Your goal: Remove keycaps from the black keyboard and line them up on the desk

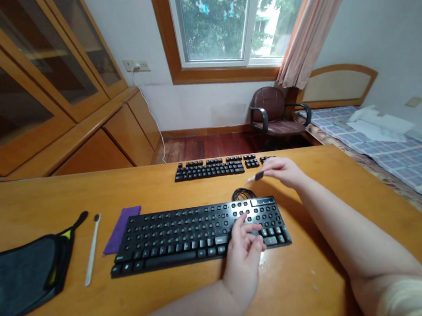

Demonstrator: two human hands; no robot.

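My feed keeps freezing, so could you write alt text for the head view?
A person's right hand holds a small dark object above a wooden desk, while the left hand is over the right part of a black keyboard missing many keys. Loose keys sit in rows behind it; a purple cloth, white brush and dark pouch lie to the left.

1 keyboard (180, 233); over it, 1 left hand (242, 255); beyond it, 1 right hand (284, 171), 1 small dark object (259, 175), 1 coiled cable (241, 190), 1 chair (270, 105); to its left, 1 purple cloth (120, 231), 1 toothbrush (92, 250), 1 pouch (22, 270).
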